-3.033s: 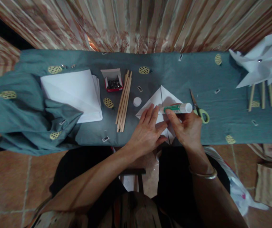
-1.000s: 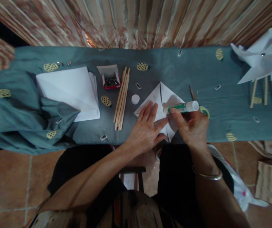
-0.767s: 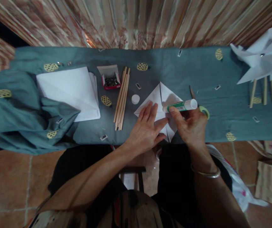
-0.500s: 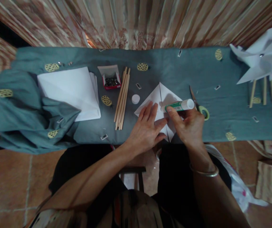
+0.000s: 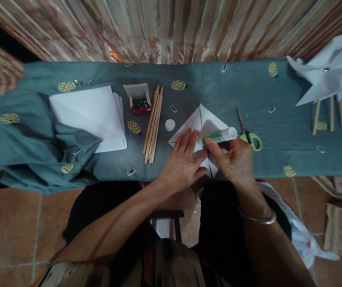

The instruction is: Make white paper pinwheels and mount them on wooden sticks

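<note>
A white paper square, cut along lines toward its middle, lies cornerwise at the table's front. My left hand rests on its left part with the fingers spread flat. In my right hand is a green and white glue stick, tilted so its left end is over the paper's middle; whether it touches the paper I cannot tell. A small round white cap sits left of the paper. Just beyond my right hand lie scissors with light green handles.
Several wooden sticks lie beside an open box of metal pins. Further left is a stack of white paper, partly under bunched cloth. White paper pinwheels on sticks occupy the right end. A curtain hangs along the far edge.
My right hand has shifted slightly left with the glue stick over the paper, uncovering more of the scissors' handles. My left hand stays in place on the paper.
</note>
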Demonstrator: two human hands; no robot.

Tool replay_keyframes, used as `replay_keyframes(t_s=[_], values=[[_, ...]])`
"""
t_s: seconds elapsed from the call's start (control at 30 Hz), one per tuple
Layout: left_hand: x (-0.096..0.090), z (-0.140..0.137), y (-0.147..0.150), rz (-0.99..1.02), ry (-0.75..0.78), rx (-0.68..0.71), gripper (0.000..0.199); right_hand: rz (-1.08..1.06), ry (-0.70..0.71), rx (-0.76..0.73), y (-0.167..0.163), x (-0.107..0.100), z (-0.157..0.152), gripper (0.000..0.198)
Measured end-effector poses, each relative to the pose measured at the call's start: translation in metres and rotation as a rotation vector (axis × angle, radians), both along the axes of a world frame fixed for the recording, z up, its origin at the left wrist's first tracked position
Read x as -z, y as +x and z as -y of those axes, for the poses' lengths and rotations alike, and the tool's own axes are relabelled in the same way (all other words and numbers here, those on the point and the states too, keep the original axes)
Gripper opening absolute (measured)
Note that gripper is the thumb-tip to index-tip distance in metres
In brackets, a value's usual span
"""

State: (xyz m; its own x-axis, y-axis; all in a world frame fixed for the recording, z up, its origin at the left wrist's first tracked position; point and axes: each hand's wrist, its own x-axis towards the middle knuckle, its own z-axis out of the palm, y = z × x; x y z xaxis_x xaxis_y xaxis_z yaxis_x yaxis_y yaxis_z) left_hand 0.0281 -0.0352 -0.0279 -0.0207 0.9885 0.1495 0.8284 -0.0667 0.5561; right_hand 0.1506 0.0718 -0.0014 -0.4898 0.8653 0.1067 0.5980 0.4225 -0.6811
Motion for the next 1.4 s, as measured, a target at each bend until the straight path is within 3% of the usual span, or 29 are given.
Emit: replay_keyframes(t_s=[0.1, 0.27, 0.43, 0.57, 0.73, 0.83, 0.93, 1.07, 1.17, 1.27, 1.4], values=[[-0.001, 0.0, -0.001, -0.006, -0.006, 0.0, 0.052, -0.179, -0.226, 0.052, 0.004, -0.001, -0.002, 0.028], [-0.001, 0.0, -0.002, -0.03, -0.025, 0.005, 0.055, -0.73, -0.682, 0.227, 0.011, -0.005, -0.014, 0.031], [-0.006, 0.002, -0.003, -0.09, 0.001, 0.022, 0.065, -0.961, -0.991, 0.266, 0.017, -0.009, -0.025, 0.035], [-0.02, 0.002, -0.02, -0.195, 0.086, 0.008, 0.058, -1.06, -1.113, 0.247, 0.018, -0.007, -0.025, 0.033], [-0.032, -0.001, -0.055, -0.304, 0.032, -0.347, 0.043, -1.092, -1.179, 0.188, 0.016, -0.006, -0.02, 0.031], [-0.029, -0.004, -0.068, -0.289, -0.054, -0.348, 0.039, -1.073, -1.189, 0.15, 0.013, -0.006, -0.018, 0.026], [-0.024, -0.006, -0.073, -0.209, -0.037, -0.308, 0.038, -1.045, -1.172, 0.167, 0.01, -0.007, -0.016, 0.025], [-0.02, -0.008, -0.071, 0.128, 0.109, -0.381, 0.032, -1.023, -1.145, 0.172, 0.009, -0.009, -0.012, 0.027], [-0.02, -0.007, -0.059, 0.72, 0.2, -0.446, 0.04, -1.016, -1.113, 0.102, 0.011, -0.013, -0.003, 0.025], [-0.024, -0.003, -0.04, 1.265, 0.14, -0.408, 0.038, -1.025, -1.095, 0.065, 0.01, -0.018, 0.008, 0.025], [-0.035, -0.001, -0.021, 1.591, 0.054, -0.332, 0.038, -1.044, -1.087, 0.072, 0.009, -0.023, 0.013, 0.024]])
